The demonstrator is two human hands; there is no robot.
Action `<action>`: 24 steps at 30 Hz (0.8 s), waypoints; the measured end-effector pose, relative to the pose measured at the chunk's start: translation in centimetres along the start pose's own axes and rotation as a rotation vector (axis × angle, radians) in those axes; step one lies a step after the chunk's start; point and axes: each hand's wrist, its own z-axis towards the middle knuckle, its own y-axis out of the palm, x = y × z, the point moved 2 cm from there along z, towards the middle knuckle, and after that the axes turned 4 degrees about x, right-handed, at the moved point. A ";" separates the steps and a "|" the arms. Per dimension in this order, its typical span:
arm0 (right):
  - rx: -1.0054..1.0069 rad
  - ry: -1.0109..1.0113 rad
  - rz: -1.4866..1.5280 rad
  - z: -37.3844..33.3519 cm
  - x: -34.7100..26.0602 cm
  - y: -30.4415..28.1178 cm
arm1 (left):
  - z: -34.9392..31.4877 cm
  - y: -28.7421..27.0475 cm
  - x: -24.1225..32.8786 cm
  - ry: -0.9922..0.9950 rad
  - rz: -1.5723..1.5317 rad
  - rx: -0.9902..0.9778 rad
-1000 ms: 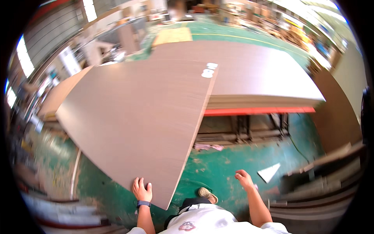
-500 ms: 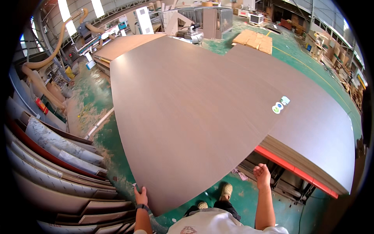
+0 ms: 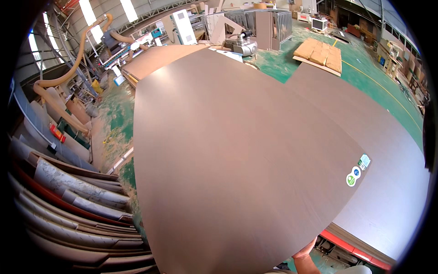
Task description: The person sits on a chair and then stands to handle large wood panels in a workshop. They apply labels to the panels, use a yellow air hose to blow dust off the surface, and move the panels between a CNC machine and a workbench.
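Note:
A large brown flat panel [image 3: 228, 150] fills the middle of the view, with small round and square stickers [image 3: 357, 171] by its right edge. It lies partly over a stack of similar brown boards [image 3: 388, 196] on the right. At the panel's near right edge, my right hand [image 3: 305, 251] grips it from below, with the fingers partly hidden under the board. My left hand is out of sight; the panel's near left corner runs off the lower edge of the view.
Sheets and offcuts [image 3: 82, 196] stand in a row along the left. A red lift frame [image 3: 353, 249] carries the board stack. Beyond the panel are a machine bed with a brown board [image 3: 159, 59], a metal pump unit [image 3: 242, 45] and a pallet of tan packages [image 3: 319, 54].
The panel has come nearer to me, its stickered edge moving right and down. My right hand has gone from free in the air to the panel's edge. My left hand has left the view.

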 end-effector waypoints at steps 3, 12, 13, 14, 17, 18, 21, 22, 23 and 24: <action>0.005 -0.028 -0.028 2.3 1.1 1.4 | 4.3 1.2 1.5 0.026 -0.001 -0.036; -0.030 0.002 0.048 14.7 13.3 10.2 | 14.8 1.4 17.6 0.059 0.138 -0.043; -0.031 -0.025 0.040 15.7 14.7 12.3 | 17.2 1.9 20.7 0.085 0.190 -0.052; -0.025 -0.047 0.033 17.3 16.3 13.0 | 19.9 2.2 24.2 0.117 0.238 -0.052; -0.048 -0.078 -0.035 21.5 21.1 16.8 | 23.5 1.1 30.6 0.102 0.214 -0.057; -0.039 -0.089 -0.033 22.8 22.6 18.5 | 24.4 1.0 33.3 0.107 0.178 -0.075; -0.093 -0.072 -0.028 28.0 27.1 23.7 | 29.9 2.4 40.3 0.139 0.107 -0.090; -0.160 -0.065 -0.011 30.1 27.8 23.4 | 32.2 2.5 43.2 0.130 0.108 -0.085; -0.234 -0.025 0.015 31.9 29.4 23.2 | 33.8 1.8 45.2 0.111 0.100 -0.045; -0.186 -0.028 0.036 33.6 31.0 24.4 | 35.7 2.5 48.1 0.119 0.133 -0.041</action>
